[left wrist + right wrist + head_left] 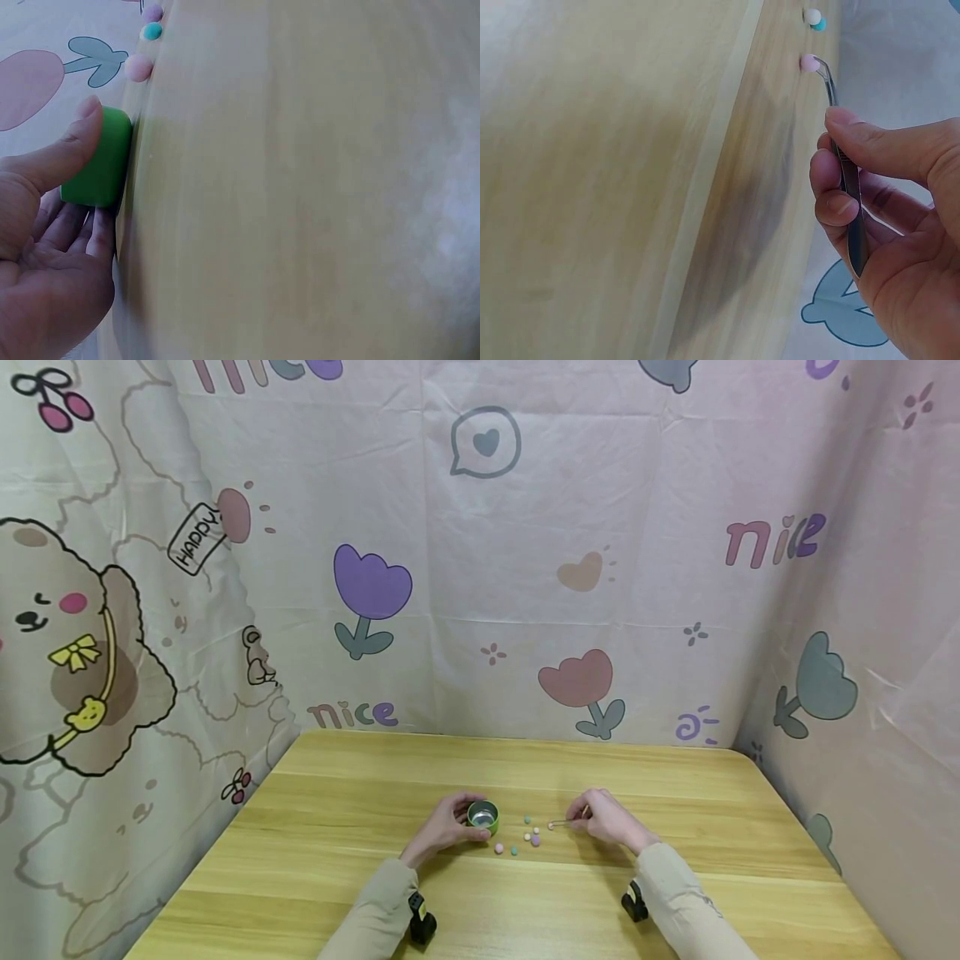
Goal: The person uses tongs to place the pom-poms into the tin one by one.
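My left hand (448, 827) grips a small round green tin (99, 161) with a silvery inside, thumb on the near side and fingers round the far side. The tin stands upright on the table, its mouth facing up. Bent-tip metal tweezers (853, 217) are held between thumb and fingers of my right hand (606, 820). At their tips is a pink ball (808, 63), with the prongs on either side of it. Several small balls lie between the hands, among them a pink one (498, 848), a purple one (536, 841) and a teal one (527, 819).
The wooden table (337, 777) reaches back to a patterned cloth (480, 568) that also hangs along both sides. A black wrist camera (422, 920) sits on the left sleeve and another (634, 902) on the right sleeve.
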Action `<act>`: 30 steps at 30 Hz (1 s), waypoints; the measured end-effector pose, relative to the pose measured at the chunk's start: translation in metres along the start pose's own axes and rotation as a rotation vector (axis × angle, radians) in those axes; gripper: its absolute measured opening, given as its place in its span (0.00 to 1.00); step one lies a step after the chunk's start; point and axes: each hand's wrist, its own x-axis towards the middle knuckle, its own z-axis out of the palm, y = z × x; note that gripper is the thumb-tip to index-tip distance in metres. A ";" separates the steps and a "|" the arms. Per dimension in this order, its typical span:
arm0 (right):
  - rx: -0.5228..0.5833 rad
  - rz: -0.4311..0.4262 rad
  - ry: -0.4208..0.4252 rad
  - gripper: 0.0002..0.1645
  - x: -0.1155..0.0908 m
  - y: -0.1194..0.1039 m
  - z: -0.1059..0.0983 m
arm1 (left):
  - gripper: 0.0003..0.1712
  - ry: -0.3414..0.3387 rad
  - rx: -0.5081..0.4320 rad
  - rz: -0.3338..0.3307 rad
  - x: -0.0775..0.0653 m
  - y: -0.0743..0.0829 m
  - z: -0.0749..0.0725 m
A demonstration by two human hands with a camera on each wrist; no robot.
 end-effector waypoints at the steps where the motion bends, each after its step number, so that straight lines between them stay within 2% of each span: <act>1: 0.001 0.002 0.000 0.04 0.000 0.000 0.000 | 0.36 0.000 -0.001 0.000 0.000 0.000 0.000; 17: 0.013 -0.019 -0.001 0.03 -0.002 -0.001 -0.002 | 0.36 -0.001 -0.001 -0.003 0.000 0.000 0.000; 30: 0.052 -0.052 0.035 0.04 -0.002 -0.006 0.000 | 0.36 0.004 0.005 0.000 0.001 -0.001 0.001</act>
